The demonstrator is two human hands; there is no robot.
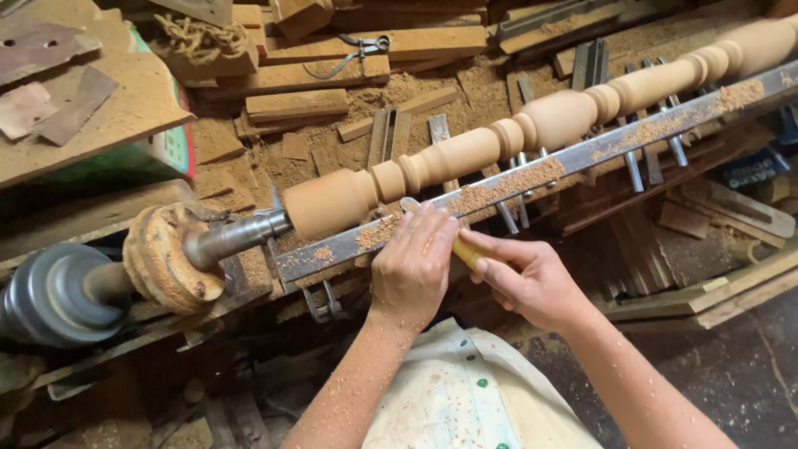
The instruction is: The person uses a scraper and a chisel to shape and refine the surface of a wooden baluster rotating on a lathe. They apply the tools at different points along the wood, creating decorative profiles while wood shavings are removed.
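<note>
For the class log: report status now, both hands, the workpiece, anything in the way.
Left hand pressing chisel onto metal rest. Right hand gripping its handle. Wooden spindle mounted on lathe. Sawdust on rest; nothing blocking.

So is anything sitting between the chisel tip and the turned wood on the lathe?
Nothing visible does. The chisel, held by the left hand and right hand, rests across the metal tool rest, its tip right at the spindle.

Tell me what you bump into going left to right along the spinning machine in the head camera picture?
Grey metal pulley → round sawdust-caked wooden disc → steel shaft → left hand → yellow-handled tool → right hand → fat bulb of the turned wooden spindle.
</note>
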